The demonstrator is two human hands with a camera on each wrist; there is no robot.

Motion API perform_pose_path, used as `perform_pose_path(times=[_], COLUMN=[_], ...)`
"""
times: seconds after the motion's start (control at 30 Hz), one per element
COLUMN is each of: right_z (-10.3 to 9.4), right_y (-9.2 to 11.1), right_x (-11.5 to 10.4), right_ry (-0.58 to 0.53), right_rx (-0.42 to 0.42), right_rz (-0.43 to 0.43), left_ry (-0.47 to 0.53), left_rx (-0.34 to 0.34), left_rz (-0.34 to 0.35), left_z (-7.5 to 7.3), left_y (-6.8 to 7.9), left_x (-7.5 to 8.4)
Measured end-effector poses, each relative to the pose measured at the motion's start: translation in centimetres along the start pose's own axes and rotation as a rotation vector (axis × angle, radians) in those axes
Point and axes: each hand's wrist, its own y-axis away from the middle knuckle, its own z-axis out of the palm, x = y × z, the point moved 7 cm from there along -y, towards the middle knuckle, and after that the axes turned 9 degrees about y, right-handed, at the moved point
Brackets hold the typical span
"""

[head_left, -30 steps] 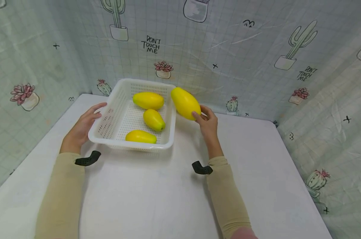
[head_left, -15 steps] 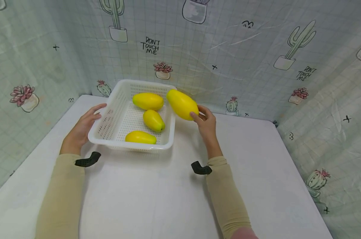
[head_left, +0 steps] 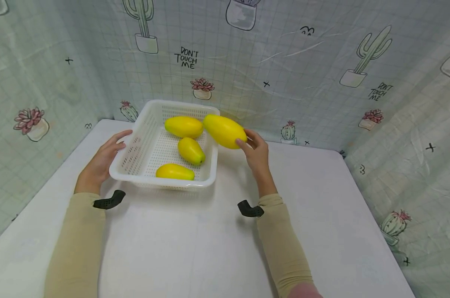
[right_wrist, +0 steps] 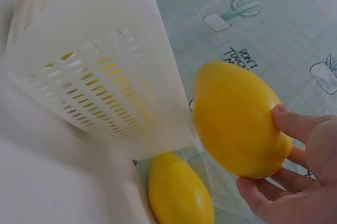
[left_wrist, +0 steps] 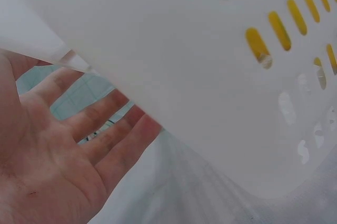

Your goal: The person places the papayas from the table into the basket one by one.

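Observation:
At the back left of the table stands a white perforated plastic basket (head_left: 139, 176). Inside it lie a far yellow papaya (head_left: 184, 126), a middle one with a green tip (head_left: 191, 151) and a near papaya (head_left: 175, 171). My left hand (head_left: 99, 161) touches the basket's left side; the left wrist view shows its fingers (left_wrist: 113, 145) fairly straight against the edge. My right hand (head_left: 257, 153) grips a larger yellow papaya (head_left: 225, 131) by its right end, thumb on one side, fingers beneath. This papaya is raised over the basket's right rim, its left end above the inside.
Another yellow papaya (right_wrist: 181, 192) shows by the basket's corner in the right wrist view; the head view does not show it separately. A white table (head_left: 195, 248) lies under everything. A cactus-print curtain (head_left: 247, 62) hangs close behind the basket.
My right hand has moved slightly left with the papaya, whose left end has come over the basket's right rim and levelled out. My left hand and the basket look still.

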Motion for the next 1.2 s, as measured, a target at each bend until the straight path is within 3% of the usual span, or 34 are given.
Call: perform_pose_path(times=[0.33, 0.7, 0.93, 1.2], right_z=[-0.1, 0.3, 0.5, 0.8], right_y=[1.2, 0.0, 0.0, -0.1], right_x=[-2.8, -1.2, -1.5, -1.8], right_ry=[-0.024, -0.072, -0.082, -0.084], right_rx=[-0.017, -0.039, -0.043, -0.07], right_rz=[-0.017, -0.057, -0.128, -0.119], left_ry=[0.007, 0.008, 0.0, -0.017], left_rx=[0.011, 0.0, 0.013, 0.016], left_rz=[-0.004, 0.01, -0.001, 0.004], left_z=[-0.4, -0.5, -0.3, 0.0], left_y=[-0.1, -0.3, -0.2, 0.1], left_x=[-0.2, -0.3, -0.2, 0.0])
